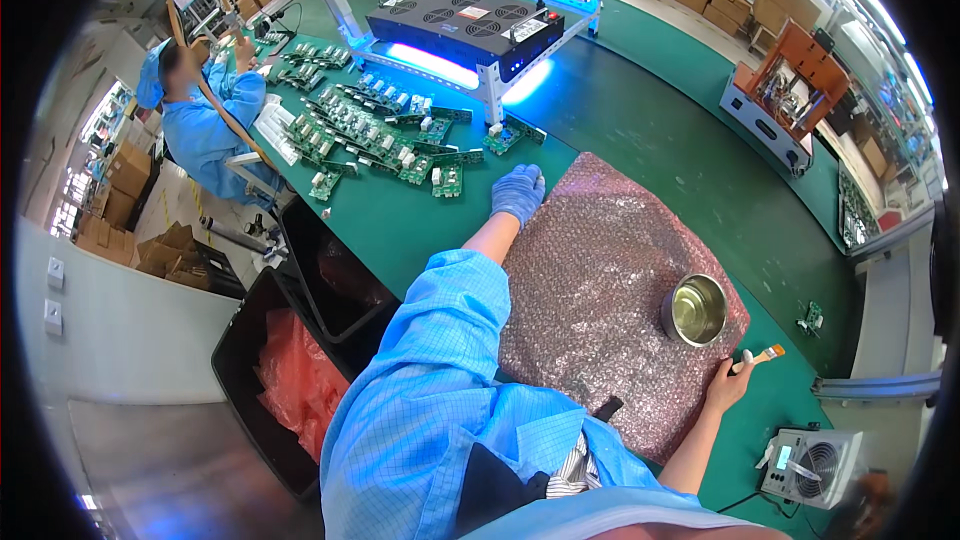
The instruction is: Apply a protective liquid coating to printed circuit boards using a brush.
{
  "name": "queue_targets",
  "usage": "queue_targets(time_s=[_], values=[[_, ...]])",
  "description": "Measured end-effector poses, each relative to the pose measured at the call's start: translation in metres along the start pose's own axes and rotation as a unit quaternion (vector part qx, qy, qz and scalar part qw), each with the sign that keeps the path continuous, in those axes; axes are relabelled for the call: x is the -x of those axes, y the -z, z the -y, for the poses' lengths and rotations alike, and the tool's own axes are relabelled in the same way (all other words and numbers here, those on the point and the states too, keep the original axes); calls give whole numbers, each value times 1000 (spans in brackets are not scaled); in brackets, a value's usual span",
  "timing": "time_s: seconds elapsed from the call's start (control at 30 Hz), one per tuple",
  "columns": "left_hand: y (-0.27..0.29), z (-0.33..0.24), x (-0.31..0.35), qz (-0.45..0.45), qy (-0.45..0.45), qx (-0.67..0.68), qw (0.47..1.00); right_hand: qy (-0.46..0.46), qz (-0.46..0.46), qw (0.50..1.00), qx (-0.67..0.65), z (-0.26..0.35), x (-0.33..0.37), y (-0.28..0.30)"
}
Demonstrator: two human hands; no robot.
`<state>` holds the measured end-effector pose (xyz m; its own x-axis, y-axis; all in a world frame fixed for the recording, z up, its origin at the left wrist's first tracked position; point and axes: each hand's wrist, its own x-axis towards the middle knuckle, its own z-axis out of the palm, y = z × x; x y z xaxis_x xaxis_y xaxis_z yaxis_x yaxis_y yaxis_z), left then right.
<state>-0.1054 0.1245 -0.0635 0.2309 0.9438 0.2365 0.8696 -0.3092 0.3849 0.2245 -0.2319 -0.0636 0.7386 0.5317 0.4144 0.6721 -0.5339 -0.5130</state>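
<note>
A sheet of pinkish bubble wrap [600, 280] lies spread in front of me on the green table. My left hand [518, 194], in a blue glove, is at its far left edge with fingers curled. What they hold, if anything, is hidden. My bare right hand [730, 385] grips a small brush [771, 352] by its handle, the orange-tan bristles pointing right, beside the near right edge of the wrap. On the wrap, just beyond that hand, stands a round metal bowl [697, 310] containing a clear yellowish liquid.
Several green circuit boards [375, 130] cover the far left. Beyond my left hand, a black fan unit [465, 18] sits on a blue-lit frame. Black bins [262, 380] flank the left table edge. A fan device [812, 468] stands near right. A co-worker [205, 120] works far left.
</note>
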Motion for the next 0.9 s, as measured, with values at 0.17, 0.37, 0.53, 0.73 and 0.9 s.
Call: queue_targets(time_s=[0.17,0.37,0.53,0.73,0.9], values=[[-3,2,-1,-6,-5,-2,1000,27,-26,999,-2,-4,0,-3],[-3,2,-1,-5,-5,6,1000,26,-32,999,-8,-4,1,-3],[-2,0,0,-5,-3,5,1000,21,-22,999,-19,-3,1,-2],[-1,0,0,1,-4,3,1000,26,-24,999,-14,-3,0,-1],[0,0,0,-5,-5,7,1000,17,-16,1000,-11,-3,0,-2]])
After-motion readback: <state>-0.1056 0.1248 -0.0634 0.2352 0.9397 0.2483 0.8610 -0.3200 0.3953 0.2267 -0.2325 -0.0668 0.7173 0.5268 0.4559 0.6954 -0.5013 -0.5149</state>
